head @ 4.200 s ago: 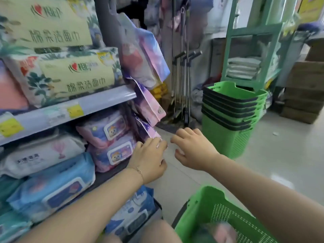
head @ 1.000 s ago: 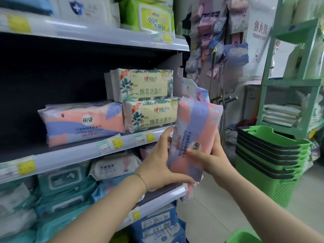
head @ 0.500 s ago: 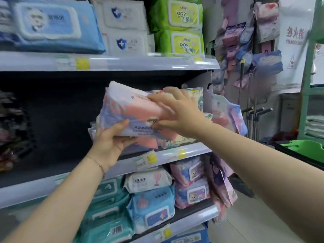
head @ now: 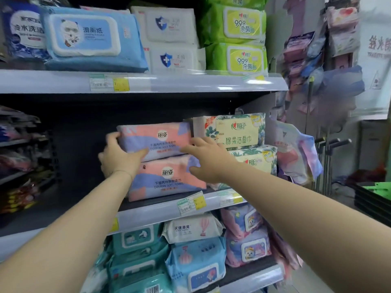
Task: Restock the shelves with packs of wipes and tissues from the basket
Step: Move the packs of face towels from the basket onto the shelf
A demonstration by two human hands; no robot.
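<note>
Both arms are reaching up to the middle shelf [head: 152,214], where two pink-and-lilac cotton soft towel packs are lying one on the other. The upper towel pack [head: 154,140] is sitting flat on the lower towel pack [head: 169,178], shifted a little to the left of it.

The left hand [head: 120,157] is holding the upper pack's left end. Its grip is clamped there, with fingers wrapping round the end and the thumb lying across the front face. The right hand [head: 206,159] is pressing against the same pack's right end with its grip apart and the fingers fairly straight. Its thumb is pointing down and seems to be touching the lower pack's top right corner, though the blur makes that hard to confirm.

Just to the right, two floral face-towel packs [head: 241,132] are standing stacked, touching the pink packs. A price tag [head: 191,203] is hanging on the shelf's front rail.

On the top shelf [head: 190,83] a blue wipes pack [head: 91,39], two white wipes packs [head: 169,26] and two green wipes packs [head: 241,24] are sitting side by side. Below the middle shelf, more wipes are lying in stacks: teal packs [head: 137,237], a white pack [head: 192,228] over a light-blue pack [head: 196,265], and cartoon-print packs [head: 247,235]. Far right, near the floor, stacked green baskets [head: 378,187] are showing at the frame's edge.
</note>
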